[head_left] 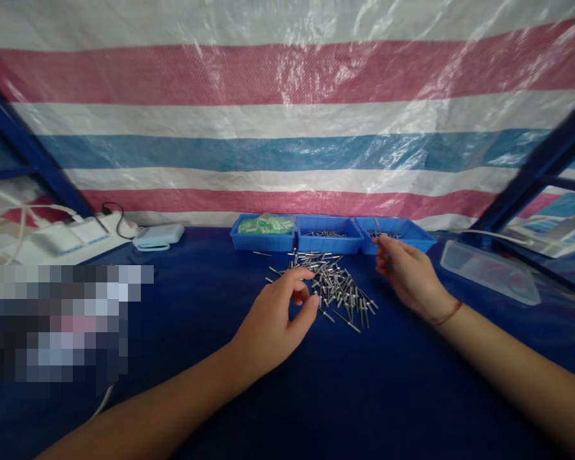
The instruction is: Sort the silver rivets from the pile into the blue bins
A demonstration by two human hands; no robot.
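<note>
A loose pile of metal rivets (335, 284) lies on the dark blue table (316, 396). Over the pile's left edge is my left hand (280, 316), its thumb and index finger apart with nothing seen between them. My right hand (407, 271) is at the front of the right blue bin (419, 239), its fingertips pinched on a thin metal rivet (377, 225) that points up. Rivets also lie inside this bin and the middle blue bin (329, 244). The left blue bin (263, 243) holds green and clear plastic packets (268, 224).
A clear plastic lid (489, 271) lies at the right. At the back left are a light blue case (159, 237) and a white power strip (93, 233) with plugs and cables. A striped plastic sheet (287, 153) hangs behind, between blue metal posts.
</note>
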